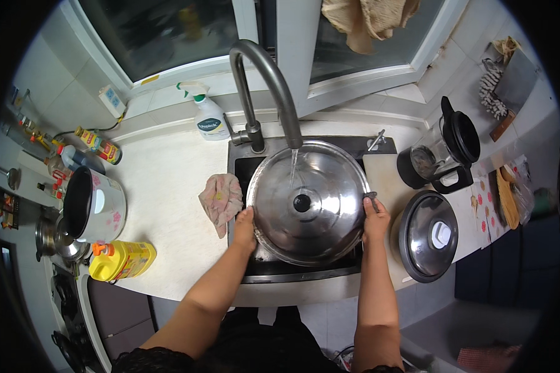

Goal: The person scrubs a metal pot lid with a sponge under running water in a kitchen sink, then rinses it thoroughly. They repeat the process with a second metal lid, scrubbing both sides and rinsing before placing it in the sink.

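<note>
A large round steel pot lid (330, 230) with a black knob (302, 203) in its centre lies over the dark sink (274, 271). Water runs onto it from the curved grey faucet (270, 74). My left hand (245, 229) grips the lid's left edge. At the opposite edge my right hand (376, 221) is closed on the rim, thumb on top. A small dark grey piece (370, 195) shows by my right fingertips; I cannot tell whether it is a scourer. Whatever lies under the lid is hidden.
Left of the sink lie a pink cloth (221, 200), a spray bottle (210, 118), a yellow jug (123, 260) and a white pot (109, 208). On the right stand a blender jug (438, 146), a pot with a glass lid (424, 239) and a white board (382, 171).
</note>
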Motion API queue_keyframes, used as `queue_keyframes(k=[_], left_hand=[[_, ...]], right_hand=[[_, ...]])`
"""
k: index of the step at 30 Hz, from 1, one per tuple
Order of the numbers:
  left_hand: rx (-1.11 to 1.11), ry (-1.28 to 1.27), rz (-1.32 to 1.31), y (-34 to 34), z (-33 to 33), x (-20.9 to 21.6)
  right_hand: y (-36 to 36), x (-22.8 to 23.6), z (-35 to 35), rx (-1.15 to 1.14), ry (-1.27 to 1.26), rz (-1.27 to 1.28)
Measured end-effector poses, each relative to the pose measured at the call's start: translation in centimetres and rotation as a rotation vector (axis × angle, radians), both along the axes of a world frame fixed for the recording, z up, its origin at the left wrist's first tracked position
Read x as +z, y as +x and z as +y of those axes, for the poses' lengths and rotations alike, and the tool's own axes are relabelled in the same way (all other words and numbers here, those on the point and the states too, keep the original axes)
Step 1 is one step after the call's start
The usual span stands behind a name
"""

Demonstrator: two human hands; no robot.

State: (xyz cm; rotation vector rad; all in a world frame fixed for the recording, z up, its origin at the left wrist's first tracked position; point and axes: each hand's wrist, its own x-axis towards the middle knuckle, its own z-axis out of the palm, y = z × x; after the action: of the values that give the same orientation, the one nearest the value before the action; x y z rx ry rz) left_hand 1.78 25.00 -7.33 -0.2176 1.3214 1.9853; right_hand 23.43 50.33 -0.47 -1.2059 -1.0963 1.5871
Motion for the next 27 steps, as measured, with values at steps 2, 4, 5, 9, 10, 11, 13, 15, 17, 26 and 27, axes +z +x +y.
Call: queue_keyframes(k=[2, 4, 5, 9, 10, 11, 13, 15, 17, 26, 27], left_hand=[[-0.132, -0.020, 0.077, -3.1, -0.4, -1.6], [-0.258, -0.354, 0.198, -3.5, 0.9, 4.2], [-0.278, -0.359, 0.257, -4.8, 0.5, 2.8], [-0.356, -0.515, 0.540, -3.9, 2.6, 10.2], [-0.362, -0.524, 0.620, -4.3, 2.7, 10.0], [-0.363, -0.534, 0.701, -4.8, 2.6, 9.5], [-0.375, -0.558, 0.794, -5.4, 2.6, 9.5], [-0.391, -0.585, 0.829, -6.3, 3.1, 10.6], [-0.450, -0.377, 0.691, -7.6, 3.3, 11.5], [-0.513, -0.608, 0.866, -6.9, 3.7, 15.4], [-0.476, -0.641, 0.966, -6.7, 3.5, 15.2]], right_hand=[[-0.6, -0.2, -0.6, -0.005, 0.000, 0.018], [-0.8, -1.3, -0.4, -0.025, -0.015, 0.072], [-1.2, -1.7, -0.4, -0.027, -0.016, 0.097], [-1.4, -2.5, 0.5, -0.044, 0.011, 0.159], [-1.6, -2.4, 0.7, -0.037, 0.025, 0.170], [-2.0, -1.8, 0.8, 0.002, 0.051, 0.166], [-2.4, 0.0, 0.9, 0.079, 0.099, 0.150], [-2.5, 2.1, 1.0, 0.174, 0.105, 0.149], [-2.8, 2.5, 1.8, 0.266, 0.164, 0.131], [-8.0, 0.4, 2.1, 0.206, 0.884, -0.341], [-9.0, 1.2, 1.4, 0.163, 0.922, -0.445]])
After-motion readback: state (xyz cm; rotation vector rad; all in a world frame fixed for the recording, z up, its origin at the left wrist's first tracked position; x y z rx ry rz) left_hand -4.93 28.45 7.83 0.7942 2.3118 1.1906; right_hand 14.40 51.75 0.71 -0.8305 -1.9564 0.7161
